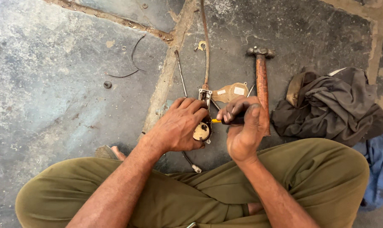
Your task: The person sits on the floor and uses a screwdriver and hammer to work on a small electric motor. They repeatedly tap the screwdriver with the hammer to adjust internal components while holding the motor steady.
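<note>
Gear mech under left hand

Soft, even daylight, only faint shadows beneath the arms; sharp throughout, with slight wide-angle stretch at edges.

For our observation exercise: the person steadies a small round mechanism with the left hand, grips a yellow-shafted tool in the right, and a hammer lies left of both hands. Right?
Not quite. In the head view the hammer lies on the right, just beyond the right hand, not left of both hands. The left hand does steady the round mechanism, and the right grips the yellow-shafted tool.
</note>
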